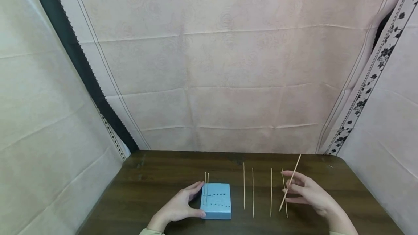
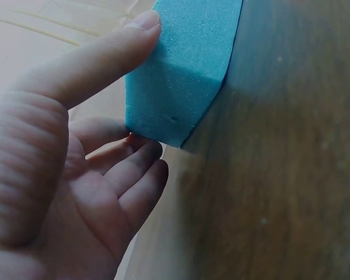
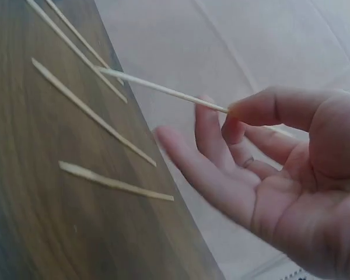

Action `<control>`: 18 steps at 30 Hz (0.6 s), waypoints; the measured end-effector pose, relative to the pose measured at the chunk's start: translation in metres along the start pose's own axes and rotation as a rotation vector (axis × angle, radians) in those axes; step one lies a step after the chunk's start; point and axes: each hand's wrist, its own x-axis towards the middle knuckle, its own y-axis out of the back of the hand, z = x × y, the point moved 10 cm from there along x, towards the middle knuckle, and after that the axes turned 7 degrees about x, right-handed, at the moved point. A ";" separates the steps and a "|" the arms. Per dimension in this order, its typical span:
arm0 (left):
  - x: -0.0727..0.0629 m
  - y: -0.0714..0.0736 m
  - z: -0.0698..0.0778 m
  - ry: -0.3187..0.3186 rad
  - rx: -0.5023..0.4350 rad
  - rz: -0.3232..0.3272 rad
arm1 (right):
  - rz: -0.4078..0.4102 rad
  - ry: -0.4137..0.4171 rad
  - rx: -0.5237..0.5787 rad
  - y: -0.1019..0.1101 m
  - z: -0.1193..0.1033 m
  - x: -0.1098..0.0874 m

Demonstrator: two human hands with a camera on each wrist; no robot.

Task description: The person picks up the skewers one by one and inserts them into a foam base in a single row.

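Note:
My left hand (image 1: 181, 203) holds a light blue foam block (image 1: 217, 210) by its left side, thumb at the near corner and fingers toward the far one. Rows of small dark holes run across the block's top, and two thin wooden sticks (image 1: 208, 178) stand upright in its left part. In the left wrist view, the thumb presses one face of the block (image 2: 186, 64) while fingertips touch its lower edge. Over to the right, my right hand (image 1: 308, 191) pinches another wooden stick (image 3: 157, 88) between thumb and fingers, tilted above the table.
Several more wooden sticks (image 1: 253, 193) lie roughly parallel on the dark wood table (image 1: 163, 166), between the block and my right hand and beneath that hand. Pale cloth (image 1: 228, 82) hangs behind the table and along both sides.

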 end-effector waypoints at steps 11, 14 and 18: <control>0.000 0.000 0.001 0.008 0.008 0.006 | 0.048 0.099 0.058 -0.047 -0.019 0.015; -0.001 0.000 0.001 0.012 0.011 0.007 | 0.079 0.140 0.092 -0.063 -0.023 0.021; -0.002 0.000 0.000 0.015 0.017 0.012 | 0.132 0.169 0.127 -0.084 -0.026 0.029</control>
